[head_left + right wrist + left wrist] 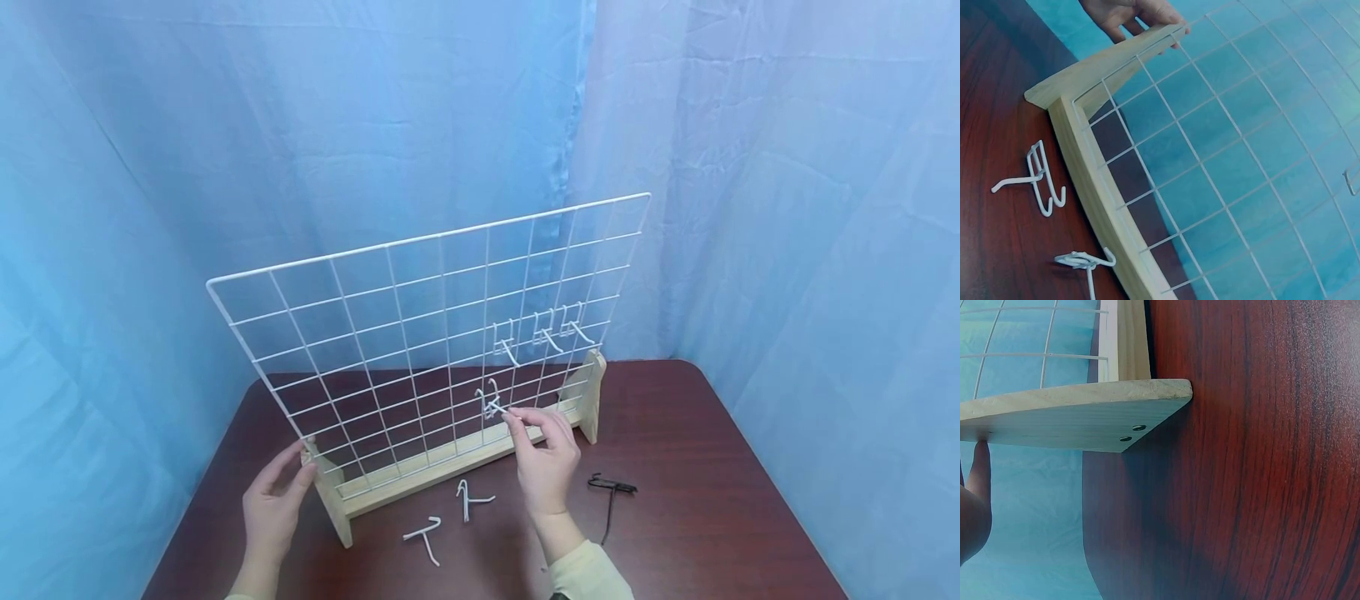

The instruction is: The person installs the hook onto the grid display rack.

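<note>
Blue cloth hangs all round a dark red bench (675, 467), on which a white wire grid (420, 333) stands upright in a pale wooden stand (450, 462). The right hand (543, 454) pinches a small white hook (491, 404) by the tip of its prong, thumb and fingers closed on it, and holds it against the lower wires of the grid, right of the middle; whether its back loops have caught a wire cannot be told from the head view. The left hand (273, 500) rests with straight fingers against the left foot (330, 496) of the stand, and in the left wrist view one fingertip (980, 469) touches the underside edge of that foot (1085, 419). Three more hooks (543, 333) already hang in a row higher up on the right of the grid. Two spare hooks (450, 517) lie on the bench just in front of the stand, and a black clip (611, 485) with a thin tail lies to the right of the right hand. The hook looks light, stiff and smooth-coated, so it would likely slip or twist if held only at the very tip; a grip nearer the bend, where prong meets back, should steer it better. The grid seems thin and springy and probably gives under a push, so the steadying hold belongs on the wooden stand, which looks rigid.
</note>
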Tool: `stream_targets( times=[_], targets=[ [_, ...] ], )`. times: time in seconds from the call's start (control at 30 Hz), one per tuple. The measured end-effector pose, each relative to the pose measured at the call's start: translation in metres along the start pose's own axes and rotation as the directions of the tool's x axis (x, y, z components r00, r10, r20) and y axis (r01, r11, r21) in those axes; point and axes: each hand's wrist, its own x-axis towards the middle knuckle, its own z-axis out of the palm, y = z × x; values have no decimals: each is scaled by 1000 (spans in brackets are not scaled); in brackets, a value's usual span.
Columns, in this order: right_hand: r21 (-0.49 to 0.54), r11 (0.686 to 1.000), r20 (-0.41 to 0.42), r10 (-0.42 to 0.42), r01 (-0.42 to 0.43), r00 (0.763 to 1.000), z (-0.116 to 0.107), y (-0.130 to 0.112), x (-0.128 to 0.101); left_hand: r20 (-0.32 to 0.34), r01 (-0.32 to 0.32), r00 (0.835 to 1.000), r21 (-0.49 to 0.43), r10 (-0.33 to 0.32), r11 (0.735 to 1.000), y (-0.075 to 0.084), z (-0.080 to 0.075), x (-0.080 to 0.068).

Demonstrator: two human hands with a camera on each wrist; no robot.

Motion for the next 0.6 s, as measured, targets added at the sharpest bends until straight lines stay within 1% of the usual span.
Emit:
stream_targets(
  times=[0.1,0.17,0.37,0.43,0.6],
  targets=[
    [15,1000,5,-24,24,1000,2,0,2,0,0,1000,12,0,1000,0,0,0],
    [21,999,8,-36,36,999,3,4,2,0,-3,1000,20,3,1000,0,0,1],
    [20,999,6,-42,42,999,9,21,2,1,-9,1000,-13,9,1000,0,0,2],
    [22,999,3,-47,47,999,11,16,6,3,-10,1000,-11,10,1000,1,0,1],
    [25,998,-17,-63,63,998,17,-6,19,8,-7,1000,2,7,1000,0,0,0]
  ],
)
